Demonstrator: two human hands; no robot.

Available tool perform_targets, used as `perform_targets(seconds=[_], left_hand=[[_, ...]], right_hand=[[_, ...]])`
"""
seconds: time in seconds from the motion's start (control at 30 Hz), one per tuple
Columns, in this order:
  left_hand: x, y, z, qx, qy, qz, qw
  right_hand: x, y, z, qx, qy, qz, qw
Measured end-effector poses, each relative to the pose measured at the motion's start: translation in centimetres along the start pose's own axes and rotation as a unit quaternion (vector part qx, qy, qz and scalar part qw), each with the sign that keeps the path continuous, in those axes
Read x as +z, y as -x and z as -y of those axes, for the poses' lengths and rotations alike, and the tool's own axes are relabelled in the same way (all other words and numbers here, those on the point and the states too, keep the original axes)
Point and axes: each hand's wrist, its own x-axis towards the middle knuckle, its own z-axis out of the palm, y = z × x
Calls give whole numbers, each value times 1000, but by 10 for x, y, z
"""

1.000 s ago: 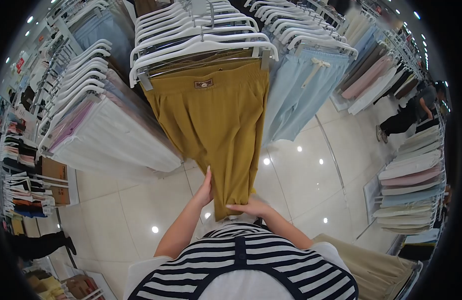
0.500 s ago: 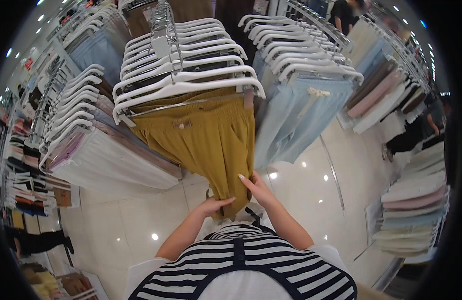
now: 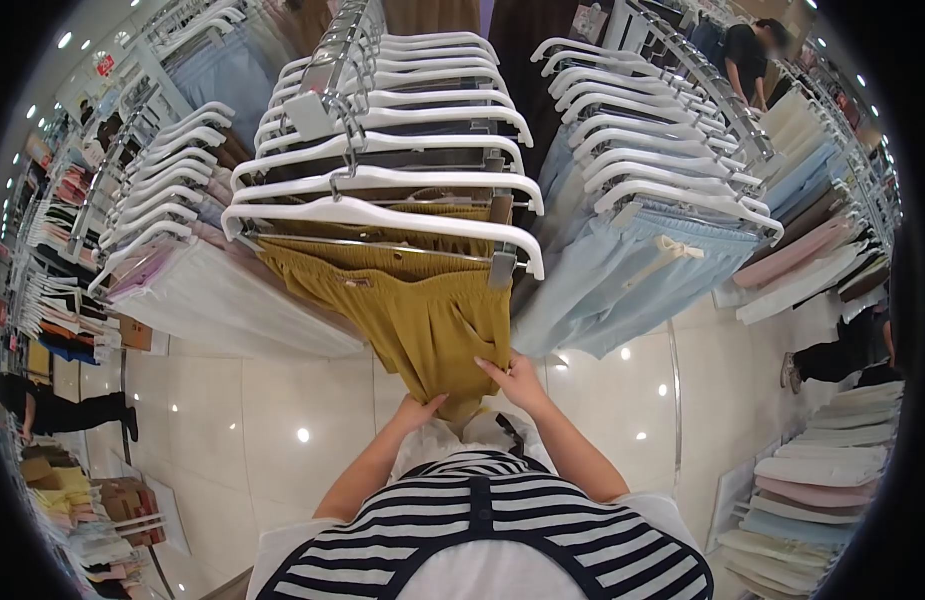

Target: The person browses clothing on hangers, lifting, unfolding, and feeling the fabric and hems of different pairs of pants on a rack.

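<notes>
Mustard-yellow trousers (image 3: 432, 315) with an elastic waistband hang from the front white hanger (image 3: 382, 220), clipped at the waist. My left hand (image 3: 420, 413) pinches the left edge of the trouser legs low down. A little higher, on the right edge, my right hand (image 3: 516, 384) grips the cloth with the thumb on top and the fingers behind, out of sight. Between my hands the legs are drawn toward my body, and their lower ends are partly hidden. More mustard cloth shows behind the front pair.
Light blue trousers (image 3: 642, 270) hang on the right rack, white trousers (image 3: 237, 290) on the left. Folded clothes (image 3: 812, 470) are at lower right. One person (image 3: 752, 60) stands at upper right, another (image 3: 62, 405) at far left. Glossy floor tiles (image 3: 282, 400) lie below.
The racks sit a little lower and further right in view. My right hand has shifted slightly along the trousers' edge; both hands keep hold. The front hanger tilts more.
</notes>
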Motion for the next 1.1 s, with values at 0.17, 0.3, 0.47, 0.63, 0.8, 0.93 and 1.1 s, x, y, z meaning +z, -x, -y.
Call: perform_targets(seconds=[0.17, 0.3, 0.47, 0.63, 0.8, 0.93, 1.1], left_hand=[[-12, -21, 16, 6, -75, 43, 996], [-31, -45, 16, 31, -120, 118, 985], [-54, -75, 9, 0, -234, 233, 944], [-68, -97, 13, 35, -315, 329, 890], [-71, -117, 9, 101, -345, 333, 872], [-63, -139, 16, 181, -293, 254, 904], [-65, -159, -48, 264, -29, 247, 932]], right_hand=[[6, -10, -15, 11, 51, 37, 998], [19, -17, -19, -23, 142, -14, 990], [38, -36, 6, -148, 68, -183, 969], [43, -63, 49, -173, 118, -271, 939], [61, -73, 57, -159, -102, -266, 945], [51, -62, 56, -108, 16, -234, 966], [42, -42, 59, -11, -107, -110, 988]])
